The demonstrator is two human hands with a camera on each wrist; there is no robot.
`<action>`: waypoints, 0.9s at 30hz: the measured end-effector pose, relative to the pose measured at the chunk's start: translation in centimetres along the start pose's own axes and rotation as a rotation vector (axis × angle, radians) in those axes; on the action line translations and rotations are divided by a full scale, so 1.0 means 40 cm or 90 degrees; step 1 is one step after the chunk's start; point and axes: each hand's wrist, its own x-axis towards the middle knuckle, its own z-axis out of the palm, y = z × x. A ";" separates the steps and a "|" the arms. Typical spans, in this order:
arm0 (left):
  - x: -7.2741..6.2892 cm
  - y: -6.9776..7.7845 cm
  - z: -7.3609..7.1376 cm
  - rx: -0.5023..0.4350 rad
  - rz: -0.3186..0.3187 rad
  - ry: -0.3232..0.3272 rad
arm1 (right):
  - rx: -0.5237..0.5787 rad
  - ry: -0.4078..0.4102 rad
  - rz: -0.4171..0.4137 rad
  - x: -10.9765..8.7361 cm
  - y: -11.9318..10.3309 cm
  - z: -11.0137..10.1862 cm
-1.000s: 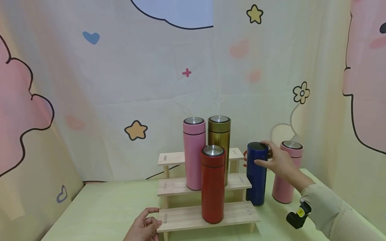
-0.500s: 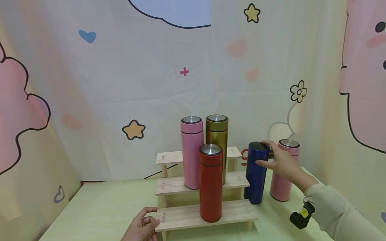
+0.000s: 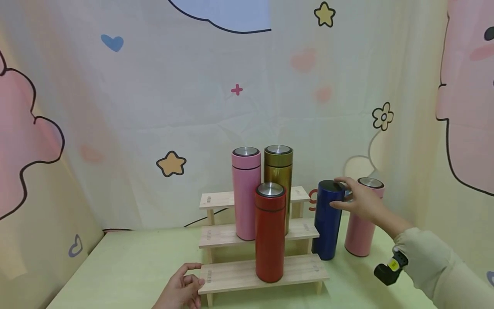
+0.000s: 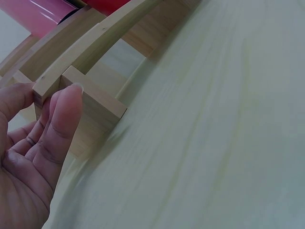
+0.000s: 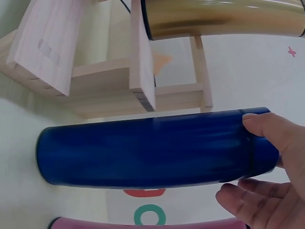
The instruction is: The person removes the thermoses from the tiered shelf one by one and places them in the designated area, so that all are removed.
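Note:
A three-tier wooden display stand [image 3: 227,274] is on the table. My left hand [image 3: 180,286] pinches the left end of its lowest plank between thumb and curled fingers, also seen in the left wrist view. To the right of the stand, a dark blue thermos bottle [image 3: 327,225] stands upright on the table. My right hand [image 3: 356,201] spreads loosely around the top of it. In the right wrist view the thumb [image 5: 257,125] overlaps the lid end, while the other fingers [image 5: 233,193] lie just beside the bottle. A red thermos bottle [image 3: 270,240] stands on the lowest tier.
On the middle tier stand a pink bottle [image 3: 246,197] and a gold bottle [image 3: 278,171]. Another pink bottle [image 3: 359,236] stands on the table just right of the blue one, partly behind my right hand. A patterned cloth backdrop [image 3: 185,94] encloses the table.
The blue bottle has settled from a slight tilt to upright. My right hand has loosened and drawn slightly right across its top. My left hand keeps its place on the stand.

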 end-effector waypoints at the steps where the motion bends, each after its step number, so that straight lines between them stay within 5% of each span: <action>1: 0.000 0.001 0.000 0.001 0.001 -0.002 | -0.003 -0.003 -0.002 0.000 -0.001 -0.005; 27: 0.000 -0.001 0.000 0.006 -0.006 -0.006 | -0.053 -0.030 -0.020 0.040 -0.101 -0.145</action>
